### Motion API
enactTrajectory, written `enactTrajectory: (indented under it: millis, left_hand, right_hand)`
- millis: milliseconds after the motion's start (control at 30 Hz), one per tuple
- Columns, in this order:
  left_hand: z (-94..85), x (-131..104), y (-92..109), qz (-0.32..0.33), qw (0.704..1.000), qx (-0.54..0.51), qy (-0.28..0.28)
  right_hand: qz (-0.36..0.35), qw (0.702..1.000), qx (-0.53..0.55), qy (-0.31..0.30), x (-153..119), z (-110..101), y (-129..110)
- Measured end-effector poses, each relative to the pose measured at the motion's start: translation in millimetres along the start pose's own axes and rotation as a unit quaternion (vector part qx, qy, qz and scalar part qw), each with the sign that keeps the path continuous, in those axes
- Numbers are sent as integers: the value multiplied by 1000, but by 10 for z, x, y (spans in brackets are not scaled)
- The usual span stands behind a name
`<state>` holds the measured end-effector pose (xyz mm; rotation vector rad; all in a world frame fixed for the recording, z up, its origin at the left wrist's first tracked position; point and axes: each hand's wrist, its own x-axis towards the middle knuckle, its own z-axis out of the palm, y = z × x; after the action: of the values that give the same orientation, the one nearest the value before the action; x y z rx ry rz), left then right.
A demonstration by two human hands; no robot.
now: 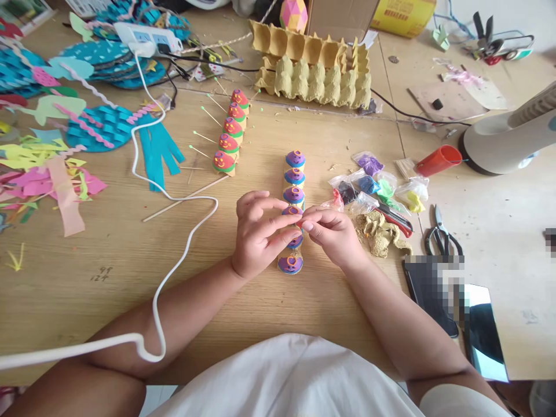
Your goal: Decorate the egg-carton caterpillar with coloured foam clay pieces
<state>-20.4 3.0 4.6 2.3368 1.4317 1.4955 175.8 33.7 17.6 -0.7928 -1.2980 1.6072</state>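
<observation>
A row of purple clay-covered egg-carton cups [290, 264] with blue rims, orange rings and small faces runs away from me at the middle of the table. Over its nearer cups, my left hand [260, 231] has its fingers spread, with thumb and index tips apart and close to the right fingertips. The thumb and index finger of my right hand [332, 234] are pinched together; a tiny reddish bit seems to show there, too small to name. Farther left stands a second row of red and green cups [225, 162] with faces and green-tipped sticks.
To the right lie bagged coloured clay [368, 163], a red utility knife [396, 220], torn carton scraps [377, 234], scissors [442, 234] and a phone [428, 295]. A white cable [186, 249] crosses the left side and my left forearm. Egg cartons [321, 84] stand behind.
</observation>
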Motion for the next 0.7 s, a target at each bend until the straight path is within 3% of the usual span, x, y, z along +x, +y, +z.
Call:
enactTrajectory:
  millis: [167,333,500,700]
  left_hand:
    - [-1,7,-1,-19,1000,-6,-8]
    - [15,13,2,-10,1000,-14,21]
    - [19,12,3,-26,1000,-17,4]
    - [28,38,18,1,998,-55,13]
  right_hand:
    - [-34,998,-49,-7,3,-8,3]
    - [-17,998,-57,-7,-11,-9,10]
    - [0,1000,-30,-6,-17,9,15]
    - [3,1000,-26,-15,2,3,-1]
